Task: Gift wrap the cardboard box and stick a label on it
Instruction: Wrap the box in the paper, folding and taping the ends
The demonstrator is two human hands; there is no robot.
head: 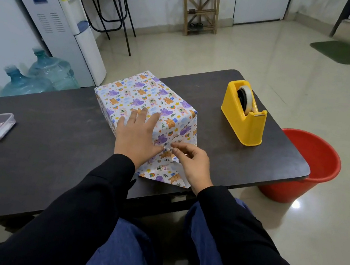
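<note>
Head view: the cardboard box (pixel 151 100), covered in white cartoon-print paper, sits on the dark laminate desk (pixel 52 134). The left hand (pixel 136 136) lies flat on the box's top, grip open, likely pinning the paper taut. At the box's near end the right hand (pixel 190 162) pinches 1 paper fold (pixel 163 167), apparently creasing it. The yellow plastic tape dispenser (pixel 244 114) stands right of the box.

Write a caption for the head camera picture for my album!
Left hand presses the wrapped box while right hand pinches its paper flap, yellow tape dispenser nearby.
</note>
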